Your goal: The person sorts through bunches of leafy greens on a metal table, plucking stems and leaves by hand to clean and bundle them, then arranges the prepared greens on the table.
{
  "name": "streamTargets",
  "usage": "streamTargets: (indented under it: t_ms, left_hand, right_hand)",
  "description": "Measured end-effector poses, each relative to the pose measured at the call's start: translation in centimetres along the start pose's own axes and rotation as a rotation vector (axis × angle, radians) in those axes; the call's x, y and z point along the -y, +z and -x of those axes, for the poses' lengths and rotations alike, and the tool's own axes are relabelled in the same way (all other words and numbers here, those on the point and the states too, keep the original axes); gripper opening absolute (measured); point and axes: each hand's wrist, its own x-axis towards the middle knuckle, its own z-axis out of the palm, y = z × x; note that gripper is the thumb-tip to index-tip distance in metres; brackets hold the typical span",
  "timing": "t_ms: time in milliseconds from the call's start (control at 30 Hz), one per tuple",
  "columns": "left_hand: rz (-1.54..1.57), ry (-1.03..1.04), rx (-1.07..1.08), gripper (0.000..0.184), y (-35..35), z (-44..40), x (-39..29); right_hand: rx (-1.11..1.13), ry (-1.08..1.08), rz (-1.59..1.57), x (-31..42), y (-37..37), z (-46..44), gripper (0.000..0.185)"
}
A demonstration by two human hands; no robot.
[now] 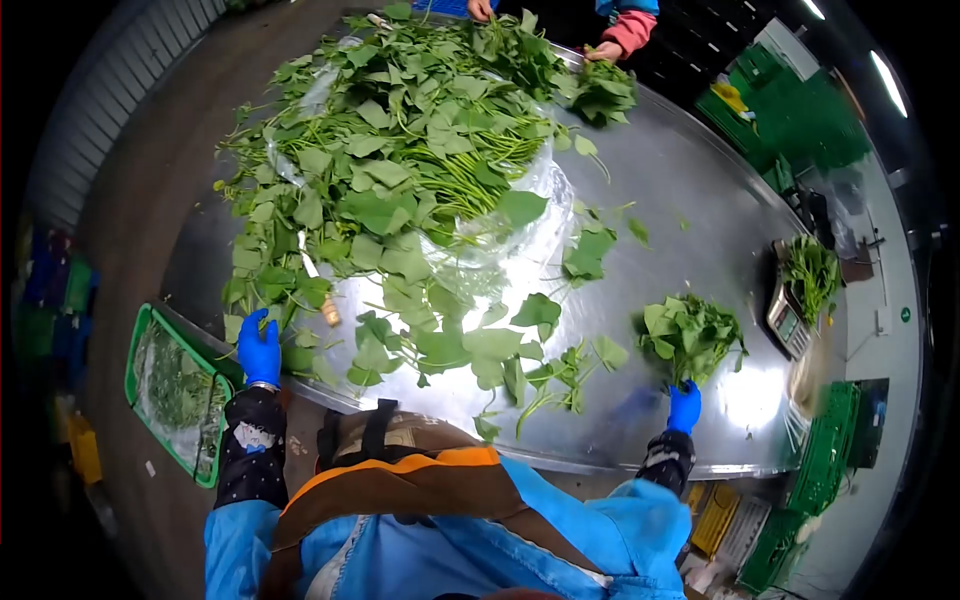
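My right hand [684, 408], in a blue glove, grips the stems of a bunch of leafy greens [692, 335] and holds it over the metal table [660, 215]. My left hand [260, 350], also gloved in blue, is at the near left edge of the table, beside the big pile of leafy greens [400, 150]. Its fingers are apart, and I see nothing held in them. Close to it lies a knife with a wooden handle [330, 310], its blade partly under leaves. Loose leafy stems [560, 380] are scattered between my hands.
Across the table, a co-worker's hand [604, 52] holds another bunch. A scale [788, 322] with greens [810, 272] on it stands at the right edge. Plastic film [550, 195] lies under the pile. A green crate [137, 345] is below left; green crates [825, 450] stand at right.
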Motion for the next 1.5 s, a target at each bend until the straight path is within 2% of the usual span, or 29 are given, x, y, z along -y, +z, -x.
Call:
streamTargets:
  t_ms: [67, 167, 233, 267, 300, 333, 400, 467, 567, 600, 633, 667, 700, 733, 800, 867, 900, 933, 967, 1000, 1067, 1267, 1300, 1400, 1500]
  left_hand:
    - [-0.088, 0.013, -0.059, 0.026, 0.5, -0.3, 2.0]
    - [-0.171, -0.035, -0.113, 0.024, 1.4, -0.4, 2.1]
    - [-0.237, -0.12, -0.128, 0.023, 2.7, 0.1, 2.5]
    - [-0.27, -0.069, -0.133, 0.023, 2.8, -0.2, 2.1]
    - [-0.302, -0.02, -0.136, 0.023, 3.0, -0.4, 1.8]
    - [-0.334, 0.025, -0.133, 0.023, 3.1, -0.4, 1.9]
    - [-0.294, -0.024, -0.155, 0.021, 3.2, -0.1, 2.2]
    - [-0.248, -0.039, -0.143, 0.021, 3.0, -0.3, 2.0]
    - [-0.253, -0.052, -0.139, 0.02, 3.0, -0.5, 1.9]
    - [-0.255, -0.052, -0.133, 0.02, 2.8, -0.5, 1.8]
    - [-0.257, -0.025, -0.14, 0.02, 2.8, -0.4, 1.9]
    - [-0.242, -0.024, -0.139, 0.02, 2.8, -0.4, 1.8]
    - [-0.229, -0.02, -0.138, 0.02, 2.6, -0.5, 1.6]
    - [-0.217, -0.014, -0.137, 0.019, 2.6, -0.4, 1.4]
    - [-0.21, -0.023, -0.134, 0.019, 2.7, -0.5, 1.5]
    - [-0.207, -0.024, -0.142, 0.019, 2.6, -0.4, 1.2]
    - [-0.205, -0.022, -0.15, 0.018, 2.7, -0.5, 1.3]
    - [-0.199, -0.025, -0.143, 0.018, 2.7, -0.4, 1.3]
    - [-0.189, -0.029, -0.141, 0.018, 2.7, -0.6, 1.4]
    - [-0.185, -0.043, -0.138, 0.018, 2.7, -0.4, 1.5]
    - [-0.193, -0.039, -0.146, 0.019, 2.4, -0.5, 1.2]
    - [-0.193, -0.034, -0.142, 0.018, 2.4, -0.6, 1.1]
    - [-0.188, -0.027, -0.154, 0.018, 2.5, -0.5, 1.4]
    - [-0.19, -0.037, -0.161, 0.017, 2.4, -0.5, 1.3]
    - [-0.197, -0.04, -0.165, 0.017, 2.5, -0.4, 1.5]
  right_hand:
    - [-0.2, 0.057, 0.103, 7.9, -4.4, 3.6, 0.037]
    - [-0.196, -0.132, -0.5, 15.2, -5.3, 3.6, 0.029]
    - [-0.01, -0.346, -0.726, 23.8, -4.9, 3.9, 0.022]
    - [0.03, -0.585, -0.743, 28.6, -4.8, 4.4, 0.02]
    - [0.189, -0.694, -0.791, 33.5, -4.6, 5.1, 0.02]
    - [0.249, -0.869, -0.861, 37.6, -3.0, 5.4, 0.022]
    - [0.24, -1.112, -0.868, 45.5, -1.0, 6.5, 0.021]
    - [0.25, -1.243, -0.771, 50.3, 2.1, 6.5, 0.018]
    - [0.429, -1.224, -0.299, 49.5, 4.9, 4.5, 0.019]
    - [0.561, -1.11, -0.288, 47.9, 5.2, 3.8, 0.025]
    - [0.54, -1.052, -0.29, 45.0, 6.7, 3.1, 0.031]
    - [0.671, -1.065, -0.217, 42.6, 7.7, 1.5, 0.039]
    - [0.712, -1.017, -0.325, 40.5, 8.2, 0.4, 0.041]
    - [0.907, -0.761, -0.399, 40.3, 6.4, -0.1, 0.039]
    - [1.044, -0.562, -0.682, 41.1, 5.0, -1.8, 0.035]
    - [0.814, -0.621, -0.791, 44.3, 2.7, -1.2, 0.032]
    - [0.754, -0.671, -0.844, 45.2, 4.5, -1.7, 0.031]
    - [0.677, -0.73, -0.631, 47.0, 4.3, -1.0, 0.048]
    - [0.276, -1.05, -0.25, 48.7, 7.2, 0.3, 0.077]
    - [0.306, -1.005, -0.172, 49.9, 7.3, 1.3, 0.099]
    - [0.182, -1.073, -0.153, 51.6, 8.9, 1.9, 0.102]
    - [0.284, -0.735, -0.029, 53.1, 8.4, 2.5, 0.1]
    - [0.169, -0.793, -0.013, 52.7, 9.9, 2.2, 0.101]
    - [0.301, -0.866, 0.121, 53.7, 8.5, 1.0, 0.1]
    - [0.283, -0.923, 0.159, 55.6, 3.6, 1.0, 0.089]
